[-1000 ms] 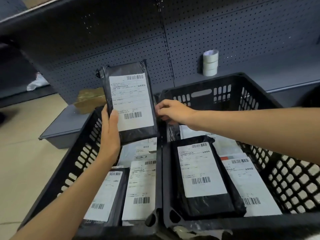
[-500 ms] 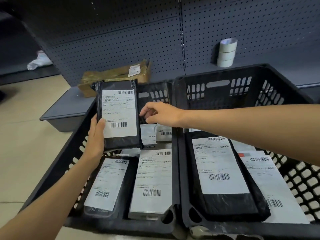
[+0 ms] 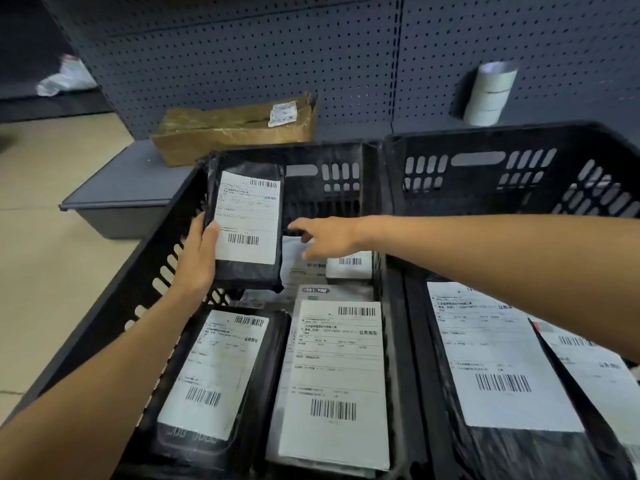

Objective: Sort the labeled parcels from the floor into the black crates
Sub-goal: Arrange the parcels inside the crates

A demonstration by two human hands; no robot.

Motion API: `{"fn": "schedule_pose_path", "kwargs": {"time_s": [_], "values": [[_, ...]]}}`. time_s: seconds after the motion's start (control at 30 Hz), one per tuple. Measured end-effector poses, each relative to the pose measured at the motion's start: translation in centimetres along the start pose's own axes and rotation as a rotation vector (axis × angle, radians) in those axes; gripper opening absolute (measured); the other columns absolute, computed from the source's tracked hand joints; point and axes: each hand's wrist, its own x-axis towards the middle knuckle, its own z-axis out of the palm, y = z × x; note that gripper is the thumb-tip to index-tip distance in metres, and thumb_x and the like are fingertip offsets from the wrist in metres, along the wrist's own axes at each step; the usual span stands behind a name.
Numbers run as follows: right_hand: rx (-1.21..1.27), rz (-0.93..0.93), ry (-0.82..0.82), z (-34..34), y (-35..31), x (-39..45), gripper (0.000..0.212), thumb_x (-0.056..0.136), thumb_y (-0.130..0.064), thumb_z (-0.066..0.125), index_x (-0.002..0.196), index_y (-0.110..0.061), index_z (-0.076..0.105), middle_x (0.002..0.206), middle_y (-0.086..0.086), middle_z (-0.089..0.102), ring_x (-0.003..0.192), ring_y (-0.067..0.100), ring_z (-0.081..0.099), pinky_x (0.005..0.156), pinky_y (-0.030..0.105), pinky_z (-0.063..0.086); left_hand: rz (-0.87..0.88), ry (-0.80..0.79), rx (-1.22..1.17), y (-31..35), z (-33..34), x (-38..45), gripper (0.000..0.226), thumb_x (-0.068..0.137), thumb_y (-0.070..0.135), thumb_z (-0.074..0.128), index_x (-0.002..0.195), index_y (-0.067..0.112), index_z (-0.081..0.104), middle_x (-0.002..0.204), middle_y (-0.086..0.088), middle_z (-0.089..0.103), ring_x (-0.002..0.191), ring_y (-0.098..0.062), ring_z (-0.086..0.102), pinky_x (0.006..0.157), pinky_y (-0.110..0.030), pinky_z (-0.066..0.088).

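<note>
Plastic film wraps the parcel we are holding, a flat black mailer with a white shipping label across most of its face, and we judge it light and fairly slim, since one hand carries it upright without strain. The wrap looks glossy and a little slack at the corners, so we expect it to be slippery; the label's paper surface and the long edges seem the safer places to pinch. It appears to keep its shape rather than droop, which suggests something stiff inside, though we cannot tell what. Our left hand grasps the parcel along its lower left edge, thumb on the front beside the label and fingers hidden behind. Our right hand is loose and holds nothing, fingers spread and reaching toward the parcel's right edge, near it but apart. The parcel stands almost upright above the far left part of the left crate, over other labeled parcels lying flat on the bottom, such as the white one nearer us. The right crate sits touching it on the right, also with parcels inside. We would lower it flat into the gap at the back.
</note>
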Motion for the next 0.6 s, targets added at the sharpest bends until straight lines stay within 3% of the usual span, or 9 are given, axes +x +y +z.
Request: {"fn": "schedule_pose_path", "kwargs": {"time_s": [0.1, 0.2, 0.3, 0.37, 0.43, 0.47, 0.53, 0.6], "values": [[0.028, 0.027, -0.051, 1.3, -0.3, 1.8, 0.076, 0.097, -0.006, 0.046, 0.156, -0.022, 0.001, 0.144, 0.021, 0.046, 0.129, 0.041, 0.047, 0.108, 0.054, 0.038, -0.016, -0.012, 0.006, -1.9, 0.3, 0.6, 0.041, 0.107, 0.036, 0.034, 0.146, 0.025, 0.040, 0.123, 0.007, 0.060, 0.108, -0.005, 0.058, 0.076, -0.019, 0.044], [0.076, 0.033, -0.080, 2.4, -0.6, 3.1, 0.078, 0.098, -0.003, 0.047, 0.155, -0.017, -0.004, 0.147, 0.023, 0.041, 0.133, 0.042, 0.041, 0.110, 0.051, 0.036, -0.019, -0.017, 0.017, -3.5, 0.4, 1.4, 0.040, 0.107, 0.036, 0.035, 0.145, 0.025, 0.042, 0.123, 0.007, 0.061, 0.111, -0.009, 0.059, 0.083, -0.021, 0.045], [0.112, 0.043, -0.076, 3.1, -0.8, 4.0, 0.069, 0.096, 0.008, 0.045, 0.154, -0.008, 0.011, 0.149, 0.019, 0.040, 0.135, 0.036, 0.040, 0.101, 0.032, 0.039, -0.021, -0.021, 0.058, -4.4, 0.6, 2.0, 0.041, 0.107, 0.036, 0.036, 0.145, 0.022, 0.043, 0.124, 0.007, 0.059, 0.115, -0.012, 0.056, 0.082, -0.015, 0.042], [0.121, 0.053, -0.072, 3.5, -0.9, 4.9, 0.059, 0.093, 0.011, 0.044, 0.148, -0.001, 0.025, 0.146, 0.024, 0.040, 0.135, 0.039, 0.038, 0.101, 0.037, 0.039, -0.031, -0.027, 0.082, -4.5, 1.0, 2.2, 0.040, 0.108, 0.033, 0.034, 0.144, 0.020, 0.044, 0.123, 0.007, 0.057, 0.115, -0.013, 0.054, 0.075, -0.007, 0.038], [0.116, 0.074, -0.081, 4.1, -0.8, 6.2, 0.055, 0.092, 0.008, 0.045, 0.144, 0.002, 0.026, 0.143, 0.028, 0.043, 0.135, 0.044, 0.037, 0.101, 0.051, 0.043, -0.052, -0.052, 0.112, -4.5, 1.3, 2.3, 0.039, 0.108, 0.031, 0.032, 0.143, 0.017, 0.044, 0.122, 0.007, 0.054, 0.116, -0.013, 0.052, 0.073, -0.003, 0.037], [0.103, 0.078, -0.083, 4.3, -0.7, 6.6, 0.054, 0.093, 0.003, 0.045, 0.143, 0.001, 0.026, 0.140, 0.025, 0.046, 0.133, 0.044, 0.040, 0.097, 0.048, 0.047, -0.053, -0.057, 0.119, -4.7, 1.5, 2.4, 0.039, 0.108, 0.030, 0.032, 0.143, 0.017, 0.044, 0.123, 0.007, 0.054, 0.118, -0.014, 0.052, 0.080, -0.005, 0.039], [0.073, 0.079, -0.066, 4.5, -0.6, 7.0, 0.052, 0.095, -0.005, 0.047, 0.144, -0.001, 0.028, 0.138, 0.017, 0.046, 0.129, 0.039, 0.046, 0.091, 0.040, 0.044, -0.063, -0.065, 0.141, -5.3, 1.5, 2.7, 0.040, 0.108, 0.032, 0.032, 0.142, 0.018, 0.047, 0.125, 0.005, 0.057, 0.122, -0.018, 0.053, 0.098, -0.024, 0.042], [0.041, 0.090, -0.041, 4.8, -0.4, 7.4, 0.053, 0.096, -0.009, 0.047, 0.146, 0.000, 0.030, 0.145, 0.020, 0.040, 0.132, 0.038, 0.042, 0.104, 0.042, 0.039, -0.077, -0.066, 0.178, -6.0, 1.4, 3.1, 0.041, 0.107, 0.035, 0.032, 0.141, 0.020, 0.048, 0.128, 0.003, 0.059, 0.124, -0.020, 0.053, 0.106, -0.037, 0.041]]}}
